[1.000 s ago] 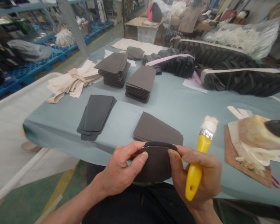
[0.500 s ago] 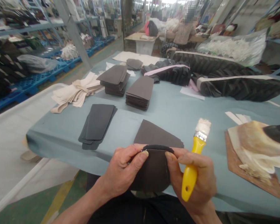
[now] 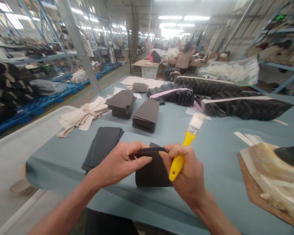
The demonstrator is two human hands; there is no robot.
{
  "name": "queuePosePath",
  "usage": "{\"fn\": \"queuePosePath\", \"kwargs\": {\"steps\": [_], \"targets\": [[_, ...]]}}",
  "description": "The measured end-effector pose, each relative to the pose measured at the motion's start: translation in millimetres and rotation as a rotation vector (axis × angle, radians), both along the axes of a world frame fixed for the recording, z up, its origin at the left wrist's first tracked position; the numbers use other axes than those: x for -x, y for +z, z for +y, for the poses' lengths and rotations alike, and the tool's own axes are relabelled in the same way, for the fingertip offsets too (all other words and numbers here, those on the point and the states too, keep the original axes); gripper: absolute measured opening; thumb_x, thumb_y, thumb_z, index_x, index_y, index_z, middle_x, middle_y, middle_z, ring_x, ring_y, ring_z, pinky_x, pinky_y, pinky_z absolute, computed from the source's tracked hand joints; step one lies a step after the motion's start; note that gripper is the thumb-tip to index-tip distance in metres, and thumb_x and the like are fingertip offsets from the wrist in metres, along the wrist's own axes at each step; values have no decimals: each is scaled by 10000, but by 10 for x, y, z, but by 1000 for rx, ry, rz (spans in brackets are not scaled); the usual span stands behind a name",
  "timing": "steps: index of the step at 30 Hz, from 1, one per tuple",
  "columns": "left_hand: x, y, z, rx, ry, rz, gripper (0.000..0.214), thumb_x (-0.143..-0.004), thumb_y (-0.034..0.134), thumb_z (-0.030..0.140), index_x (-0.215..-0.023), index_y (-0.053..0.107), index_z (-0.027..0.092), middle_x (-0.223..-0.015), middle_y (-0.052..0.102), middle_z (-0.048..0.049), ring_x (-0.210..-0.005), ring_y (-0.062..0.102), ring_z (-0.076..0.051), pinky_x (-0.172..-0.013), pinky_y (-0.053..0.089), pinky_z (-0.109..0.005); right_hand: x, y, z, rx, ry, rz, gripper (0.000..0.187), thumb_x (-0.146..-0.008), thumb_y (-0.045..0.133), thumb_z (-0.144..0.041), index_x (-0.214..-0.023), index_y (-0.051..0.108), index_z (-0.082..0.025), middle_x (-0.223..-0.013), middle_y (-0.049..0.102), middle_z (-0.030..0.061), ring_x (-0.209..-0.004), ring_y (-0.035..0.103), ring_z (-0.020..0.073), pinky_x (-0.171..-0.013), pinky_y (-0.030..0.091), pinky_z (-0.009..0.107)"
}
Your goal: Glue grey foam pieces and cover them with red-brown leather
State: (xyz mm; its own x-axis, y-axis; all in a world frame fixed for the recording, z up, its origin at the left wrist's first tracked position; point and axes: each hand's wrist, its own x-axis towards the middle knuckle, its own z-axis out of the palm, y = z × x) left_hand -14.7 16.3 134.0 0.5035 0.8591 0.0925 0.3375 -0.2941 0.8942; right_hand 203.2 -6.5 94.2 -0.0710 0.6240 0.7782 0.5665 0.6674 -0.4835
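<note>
Across the foreground spreads a table (image 3: 222,140) under a blue-green cover, with a long dark bundle (image 3: 247,107) lying toward its far right side. Two neat stacks of dark pieces, a left stack (image 3: 122,101) and a right stack (image 3: 145,114), stand side by side beyond the hands. The left hand (image 3: 122,161) grips the upper left edge of a dark panel (image 3: 150,173), its thumb flat on the face. Opposite, the right hand (image 3: 186,169) pinches the upper right edge while also holding a yellow-handled brush (image 3: 189,137), bristles up. Between both hands, the panel is held over the table's near side.
</note>
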Motion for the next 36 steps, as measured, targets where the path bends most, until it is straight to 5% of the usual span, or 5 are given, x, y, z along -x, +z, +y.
{"fn": "queuePosePath", "kwargs": {"steps": [7,12,17,22,36], "targets": [[79,319,311,-312,-207,342,194,-1021,620,321,-991,764,195,-755,698,15,-685,595,-131,-667,392,-244,-21,17,87,-59,67,32,183,-1042,692,-251,-1008,512,-259,-916,747,-29,-777,754,107,-711,611,196],[185,470,691,-369,-136,416,212,-1021,605,373,-1026,736,208,-793,719,17,-679,623,-135,-641,422,-241,-399,-80,8,-44,-244,34,236,-1056,690,-339,-987,484,-248,-916,779,-6,-707,752,105,-678,590,193],[321,552,1229,-293,-86,414,300,-964,646,473,-1059,752,209,-863,761,-7,-778,684,-189,-672,508,-252,-861,-398,-212,50,-501,-37,324,-1072,647,-501,-950,493,-243,-842,791,11,-662,763,116,-580,543,157],[331,635,1644,-155,-40,361,353,-872,716,505,-1047,746,200,-929,789,-29,-833,732,-226,-725,579,-279,-1130,-641,-332,141,-550,-68,386,-1067,618,-595,-937,510,-248,-870,809,16,-681,781,122,-585,549,153],[-85,820,2656,-105,-54,390,299,-706,748,383,-932,764,187,-910,774,-16,-880,740,-248,-877,599,-379,-1181,-909,-151,163,-607,-123,414,-1082,570,-620,-899,518,-252,-854,806,19,-618,760,131,-502,530,175]]}}
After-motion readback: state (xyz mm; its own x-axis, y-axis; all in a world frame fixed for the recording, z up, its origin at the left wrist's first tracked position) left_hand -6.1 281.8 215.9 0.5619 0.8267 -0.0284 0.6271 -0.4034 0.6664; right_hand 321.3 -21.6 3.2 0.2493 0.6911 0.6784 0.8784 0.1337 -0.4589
